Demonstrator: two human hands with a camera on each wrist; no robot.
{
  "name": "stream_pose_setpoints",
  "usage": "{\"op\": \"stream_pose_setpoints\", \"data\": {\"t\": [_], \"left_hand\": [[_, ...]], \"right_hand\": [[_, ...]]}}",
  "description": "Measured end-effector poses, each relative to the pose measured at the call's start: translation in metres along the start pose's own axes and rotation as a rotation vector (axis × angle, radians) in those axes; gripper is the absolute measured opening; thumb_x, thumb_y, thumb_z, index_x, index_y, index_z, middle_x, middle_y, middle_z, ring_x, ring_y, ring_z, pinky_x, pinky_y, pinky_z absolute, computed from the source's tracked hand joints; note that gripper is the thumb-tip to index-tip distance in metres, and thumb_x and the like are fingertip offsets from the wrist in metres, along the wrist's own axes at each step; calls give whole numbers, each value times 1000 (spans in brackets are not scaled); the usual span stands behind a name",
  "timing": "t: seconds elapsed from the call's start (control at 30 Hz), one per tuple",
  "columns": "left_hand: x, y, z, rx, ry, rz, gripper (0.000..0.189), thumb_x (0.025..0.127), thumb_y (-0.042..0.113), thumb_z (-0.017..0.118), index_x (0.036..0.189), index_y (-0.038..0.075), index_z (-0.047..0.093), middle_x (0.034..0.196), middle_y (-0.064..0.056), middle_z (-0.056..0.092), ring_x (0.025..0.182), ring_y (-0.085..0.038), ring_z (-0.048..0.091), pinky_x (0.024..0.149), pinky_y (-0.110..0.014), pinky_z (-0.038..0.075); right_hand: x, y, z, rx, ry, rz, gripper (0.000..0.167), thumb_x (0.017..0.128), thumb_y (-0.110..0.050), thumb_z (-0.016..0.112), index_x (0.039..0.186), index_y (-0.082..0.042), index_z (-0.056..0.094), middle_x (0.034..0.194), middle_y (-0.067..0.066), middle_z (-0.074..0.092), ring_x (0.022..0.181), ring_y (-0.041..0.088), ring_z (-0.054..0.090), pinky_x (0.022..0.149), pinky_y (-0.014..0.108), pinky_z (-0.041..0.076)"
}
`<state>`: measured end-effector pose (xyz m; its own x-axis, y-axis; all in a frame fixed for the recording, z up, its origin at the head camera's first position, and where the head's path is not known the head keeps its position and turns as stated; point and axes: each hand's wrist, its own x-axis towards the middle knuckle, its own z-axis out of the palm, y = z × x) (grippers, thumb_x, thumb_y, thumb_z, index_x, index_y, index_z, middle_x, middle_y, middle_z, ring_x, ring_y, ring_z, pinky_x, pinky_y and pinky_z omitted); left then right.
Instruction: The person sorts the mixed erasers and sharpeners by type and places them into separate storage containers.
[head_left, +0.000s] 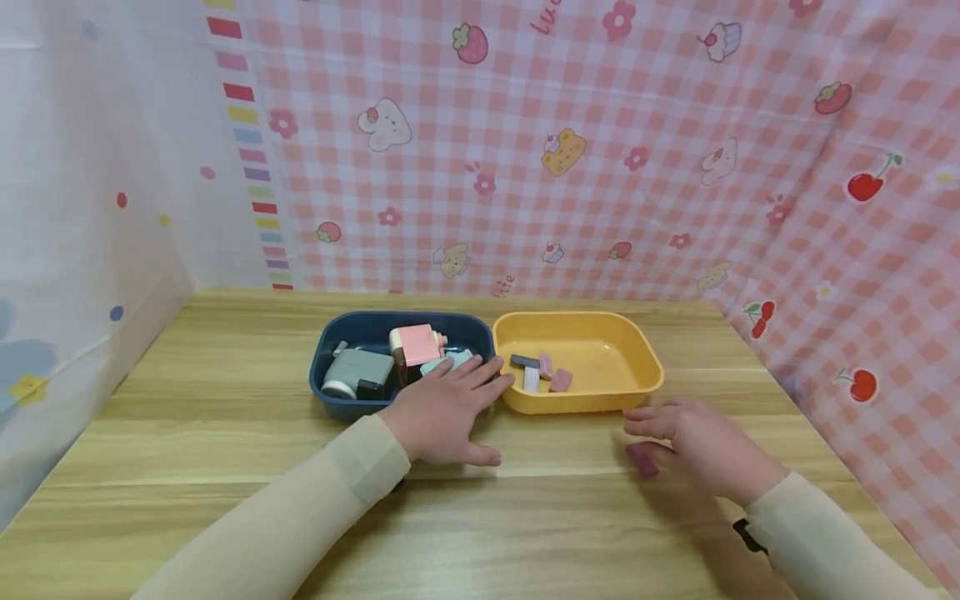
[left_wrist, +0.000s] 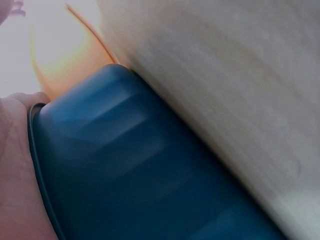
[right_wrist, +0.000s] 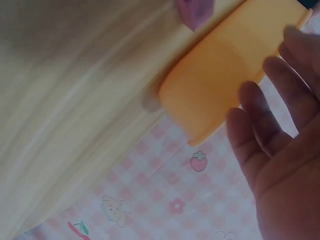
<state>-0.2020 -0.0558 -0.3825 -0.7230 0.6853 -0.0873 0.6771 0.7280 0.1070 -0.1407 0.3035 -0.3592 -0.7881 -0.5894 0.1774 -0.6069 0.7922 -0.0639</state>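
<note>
My left hand [head_left: 447,410] lies with straight fingers across the front right corner of a navy plastic bin [head_left: 321,354], fingertips near the yellow bin beside it. In the left wrist view its palm [left_wrist: 20,165] is against the navy rim. My right hand [head_left: 701,443] hovers at the front right corner of the yellow bin [head_left: 622,350], fingers loosely bent and holding nothing. A small purple-pink block [head_left: 642,460] is on the table under its thumb; the right wrist view shows the block [right_wrist: 196,12] apart from the fingers.
Inside the navy bin sit a grey-green boxy toy [head_left: 362,368], a pink and cream toy [head_left: 417,343] and a light blue piece [head_left: 448,362]. Several small blocks, among them a dark grey one [head_left: 524,361], lie at the yellow bin's left end. Patterned cloth [head_left: 480,150] hangs behind the table.
</note>
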Motion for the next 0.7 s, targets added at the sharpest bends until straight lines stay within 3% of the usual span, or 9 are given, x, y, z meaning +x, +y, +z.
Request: {"op": "stream_pose_setpoints", "data": {"t": [0.23, 0.4, 0.7], "left_hand": [[1, 1, 1, 5, 0, -18, 103, 88, 78, 64, 170, 30, 23, 179, 5, 11, 166, -25, 13, 134, -53, 14], [-1, 2, -2, 6, -6, -24, 103, 88, 78, 64, 170, 31, 23, 179, 5, 11, 166, -25, 13, 134, -52, 14], [0, 1, -1, 5, -15, -26, 104, 88, 79, 63, 170, 31, 22, 179, 5, 10, 166, -25, 12, 134, -53, 14]], "right_hand": [[-8, 9, 13, 43, -131, -26, 20, 88, -18, 85, 103, -31, 81, 125, 4, 78, 103, 24, 72, 87, 44, 60], [-11, 13, 20, 57, -187, -26, 21, 89, -16, 83, 106, -27, 83, 127, 4, 78, 100, 20, 71, 87, 43, 59], [-11, 16, 26, 42, -144, -59, 26, 91, -13, 82, 116, -19, 83, 124, 5, 79, 100, 20, 76, 84, 41, 63]]}}
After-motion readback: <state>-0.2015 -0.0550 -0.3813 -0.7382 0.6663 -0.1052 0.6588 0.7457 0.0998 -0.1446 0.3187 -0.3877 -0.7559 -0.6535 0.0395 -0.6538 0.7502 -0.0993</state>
